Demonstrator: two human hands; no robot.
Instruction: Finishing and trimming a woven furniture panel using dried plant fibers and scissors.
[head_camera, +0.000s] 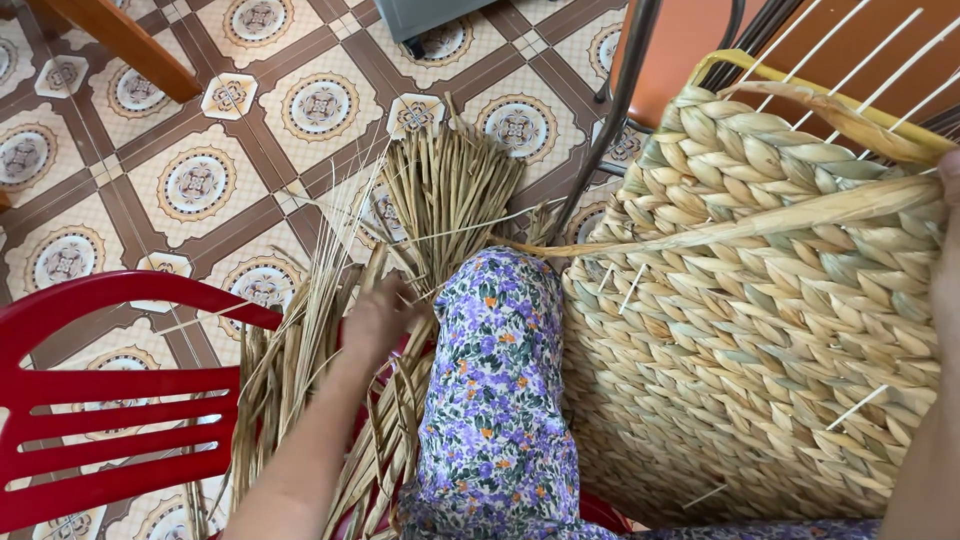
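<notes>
- While the left hand (378, 318) is reaching down into the bundle of dried stalks (440, 200) beside the knee (495, 330), I am judging that one stalk should be pinched near its end and drawn out along its length, not sideways, so that its neighbours are not dragged along.
- Left fingers are curling among the stalks; blur is hiding whether they are clenching one, so I cannot tell.
- Left forearm is extending forward from the lower frame edge, wrist dropping toward the tiled floor (200, 180).
- Right hand (948, 250) is showing only at the right frame edge, resting against the woven basket (760, 330); its fingers are out of view, grasp unknown.
- Basket is leaning beside the knee, thin white ribs projecting above the weave.
- Red plastic chair (110, 400) is standing to the left of the stalks.
</notes>
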